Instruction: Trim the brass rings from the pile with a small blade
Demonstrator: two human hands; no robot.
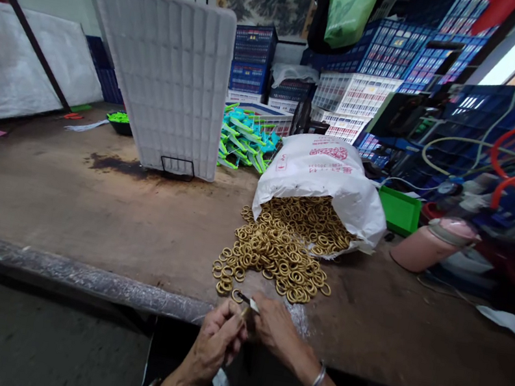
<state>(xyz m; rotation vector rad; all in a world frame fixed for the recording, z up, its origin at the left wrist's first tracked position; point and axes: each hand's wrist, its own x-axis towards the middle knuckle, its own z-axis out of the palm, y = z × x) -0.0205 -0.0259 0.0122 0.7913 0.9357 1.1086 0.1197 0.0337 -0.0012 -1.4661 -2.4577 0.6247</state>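
My left hand (pixel 221 335) is closed in a pinch at the table's front edge, gripping a gold-coloured ring (pixel 245 312) that its fingers partly cover. Close beside it, my right hand (pixel 273 322) is closed around a small knife-like tool (pixel 247 301) with a dark, narrow tip pointing left; most of its handle is hidden. A single loose ring (pixel 237 296) lies by that tip. Just beyond both hands, a heap of gold-coloured rings (pixel 272 248) spreads from the mouth of a white woven sack (pixel 321 164) lying on its side.
On the brown table (pixel 62 206), a white ribbed panel (pixel 172 80) stands upright in a black wire stand. Behind it are green and turquoise pieces (pixel 244 138). At right are a green tray (pixel 398 211), a pink bottle (pixel 434 244) and orange tubing (pixel 510 186). Blue crates (pixel 390 47) are stacked behind.
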